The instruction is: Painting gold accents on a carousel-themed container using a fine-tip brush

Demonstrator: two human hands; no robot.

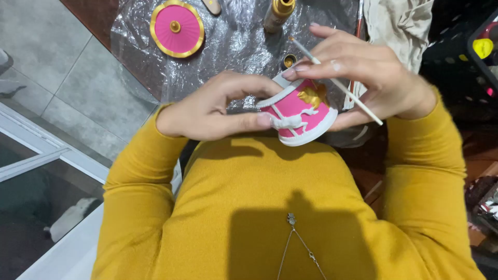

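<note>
You hold a small pink box [300, 115] with both hands, close to your chest, above the edge of the table [93, 13]. The box is tilted on its side; it has white rims, a white horse in relief, and a gold horse on the upper part. Your left hand [218, 108] grips it from the left: the thumb and the index finger curve around the rim, and the fingertip presses flat on the pink wall just beside the white horse. Your right hand [371, 78] supports the box from the right and behind, with the fingers bent and close together, and it pinches a thin brush [337, 83] between the thumb and the fingers (the tip of the brush points up and to the left, away from the box). On the table a sheet of clear plastic [233, 46] is spread. On it lie a round pink lid [177, 28] with a gold edge, a gold bottle [279, 13] and a small gold cap [289, 61], all well apart from the box. A beige cloth [397, 26] lies to the right.
</note>
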